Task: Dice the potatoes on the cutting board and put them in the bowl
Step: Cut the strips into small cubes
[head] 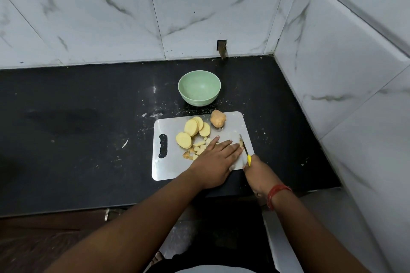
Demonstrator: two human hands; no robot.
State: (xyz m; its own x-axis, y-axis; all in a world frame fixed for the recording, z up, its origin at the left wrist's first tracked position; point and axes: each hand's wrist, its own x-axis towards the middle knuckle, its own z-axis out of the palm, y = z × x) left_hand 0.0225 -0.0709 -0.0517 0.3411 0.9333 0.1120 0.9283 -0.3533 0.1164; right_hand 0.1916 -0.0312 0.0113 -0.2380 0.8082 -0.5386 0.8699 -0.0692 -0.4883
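Observation:
A steel cutting board point(168, 168) lies on the black counter. On it are several round potato slices point(192, 127), a pile of diced pieces point(198, 150) and an unpeeled potato chunk point(217, 118) at the far edge. My left hand point(216, 157) lies flat with straight fingers, pressing on potato pieces near the blade; what is under it is mostly hidden. My right hand point(258, 173) grips the yellow handle of a small knife point(244, 146), its blade down beside my left fingertips. A pale green bowl point(199, 87) stands empty behind the board.
Marble-tiled walls close off the back and right side of the counter point(77, 128). A small dark opening point(221, 47) sits in the back wall above the bowl. Crumbs and a white scrap point(125, 143) lie left of the board.

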